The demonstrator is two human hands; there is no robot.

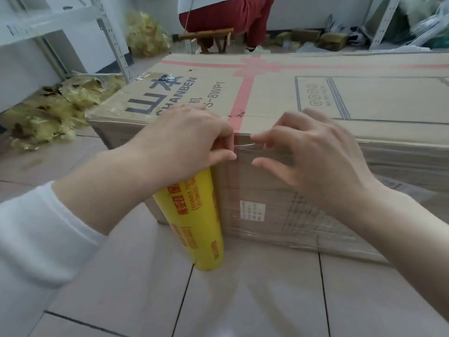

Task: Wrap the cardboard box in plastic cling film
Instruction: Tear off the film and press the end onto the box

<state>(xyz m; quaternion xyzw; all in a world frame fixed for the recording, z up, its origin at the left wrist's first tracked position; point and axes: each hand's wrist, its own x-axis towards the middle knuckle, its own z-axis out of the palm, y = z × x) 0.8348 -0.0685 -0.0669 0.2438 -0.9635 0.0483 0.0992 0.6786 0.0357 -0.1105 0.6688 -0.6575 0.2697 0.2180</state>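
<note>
Head view, inspection of wrapping progress. The cardboard box (279, 93) lies on the tiled floor (243, 300), long side toward the person. A yellow roll of cling film (194, 220) stands upright on the floor, touching the box's near face. The left hand (189, 137) caps the roll's top end, its fingers (223, 155) clenched round it. The right hand (313, 152) is at the upper edge of the same face. Its fingers (260, 136) are bent and spread, with the tips pressing the film sheet (279, 215) onto the cardboard, closed round nothing that I can see.

Done, in my judgement: film covers the near face to the right of the roll, as its sheen and wrinkles show. Left: the near face beyond the roll looks bare, and so does the printed top. The far sides are hidden. I rate the job as early to middling, with the sheet not yet cut from the roll.
</note>
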